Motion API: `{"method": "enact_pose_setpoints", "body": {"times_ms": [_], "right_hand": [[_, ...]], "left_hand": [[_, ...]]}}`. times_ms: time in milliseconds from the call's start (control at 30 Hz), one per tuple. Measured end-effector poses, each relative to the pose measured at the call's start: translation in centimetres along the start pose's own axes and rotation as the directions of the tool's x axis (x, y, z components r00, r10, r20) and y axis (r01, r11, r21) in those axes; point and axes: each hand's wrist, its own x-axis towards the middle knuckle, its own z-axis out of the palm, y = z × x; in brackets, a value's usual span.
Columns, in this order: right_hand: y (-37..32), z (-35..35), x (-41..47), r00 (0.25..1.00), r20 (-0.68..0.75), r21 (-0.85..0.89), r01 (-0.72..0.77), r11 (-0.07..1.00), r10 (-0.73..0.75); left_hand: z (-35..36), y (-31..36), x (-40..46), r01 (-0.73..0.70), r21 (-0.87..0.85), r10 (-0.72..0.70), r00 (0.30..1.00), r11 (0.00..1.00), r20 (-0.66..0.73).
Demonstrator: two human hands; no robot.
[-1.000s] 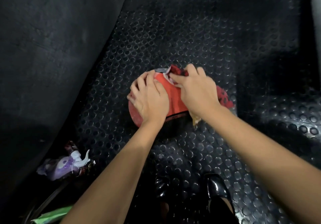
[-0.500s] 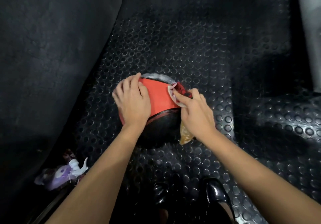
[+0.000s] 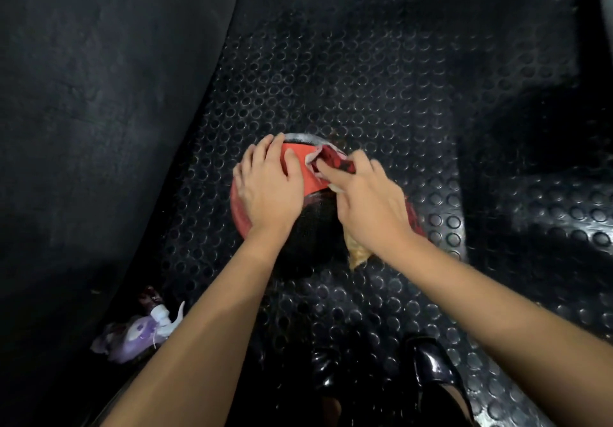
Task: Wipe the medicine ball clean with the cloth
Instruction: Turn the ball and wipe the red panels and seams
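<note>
On dark studded rubber floor point(image 3: 365, 78), left fingers point(image 3: 262, 161) flat, right fingers point(image 3: 331, 174) gripping cloth point(image 3: 335, 158)

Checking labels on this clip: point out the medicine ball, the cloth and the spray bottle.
medicine ball point(image 3: 306, 174), head view, on its red panel between the hands.
cloth point(image 3: 335, 158), head view, red fold by the fingertips.
spray bottle point(image 3: 139, 337), head view, purple body.

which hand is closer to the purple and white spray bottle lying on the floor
Left. The left hand rests flat on the red and black medicine ball, on the side toward the purple and white spray bottle. The right hand, pressing the cloth, lies farther across.
</note>
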Motion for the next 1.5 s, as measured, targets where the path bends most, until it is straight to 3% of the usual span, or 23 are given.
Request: {"method": "enact_pose_setpoints", "body": {"times_ms": [33, 167, 333, 467, 633, 767, 933, 1100, 1267, 1433, 1500], "right_hand": [[0.4, 0.1, -0.1, 1.000, -0.002, -0.001, 0.012, 1.000, -0.012], [1.7, 0.4, 2.7, 0.974, 0.046, 0.047, -0.226, 0.973, 0.224], [0.0, 0.6, -1.4, 0.999, -0.036, 0.042, 0.004, 0.999, -0.003], [0.6, 0.1, 2.4, 0.990, -0.014, 0.033, -0.138, 0.990, 0.139], [-0.2, 0.2, 1.0, 0.999, -0.016, -0.032, 0.034, 0.999, -0.034], [0.1, 0.0, 3.8, 0.995, 0.008, -0.036, -0.101, 0.994, 0.102], [-0.9, 0.7, -1.5, 0.984, -0.060, -0.125, 0.157, 0.980, -0.165], [-0.1, 0.7, 1.4, 0.997, -0.069, -0.078, -0.046, 0.996, 0.041], [-0.1, 2.0, -2.5, 0.979, -0.122, -0.165, 0.144, 0.976, -0.165], [0.6, 1.4, 0.8, 0.987, -0.075, 0.015, -0.139, 0.990, 0.140], [-0.3, 1.2, 0.0, 0.991, -0.096, 0.015, -0.088, 0.996, 0.089]], "left_hand": [[-0.1, -0.3, -0.1, -0.014, -0.007, 0.014, 1.000, 1.000, -0.007], [-0.2, -0.3, -0.9, -0.021, -0.008, 0.021, 0.999, 1.000, -0.032], [-0.1, -0.5, -0.6, -0.007, -0.023, 0.006, 0.999, 1.000, -0.040], [0.2, 0.0, -1.2, -0.030, -0.003, 0.030, 0.997, 1.000, -0.065], [0.1, -0.3, -1.1, -0.022, -0.024, 0.021, 0.997, 0.999, -0.068], [0.2, 0.2, -1.1, -0.010, -0.008, 0.009, 0.997, 1.000, -0.071], [-0.1, -0.5, -0.7, 0.014, -0.049, -0.017, 0.998, 0.999, -0.062], [0.1, -0.1, -0.8, 0.014, -0.045, -0.017, 0.998, 0.999, -0.056], [-0.1, -0.7, -0.6, 0.030, -0.066, -0.034, 0.998, 0.997, -0.059], [0.1, -0.1, -0.9, 0.007, -0.027, -0.008, 0.998, 1.000, -0.057], [0.1, 0.0, -1.1, 0.011, -0.035, -0.013, 0.998, 0.999, -0.062]]}}
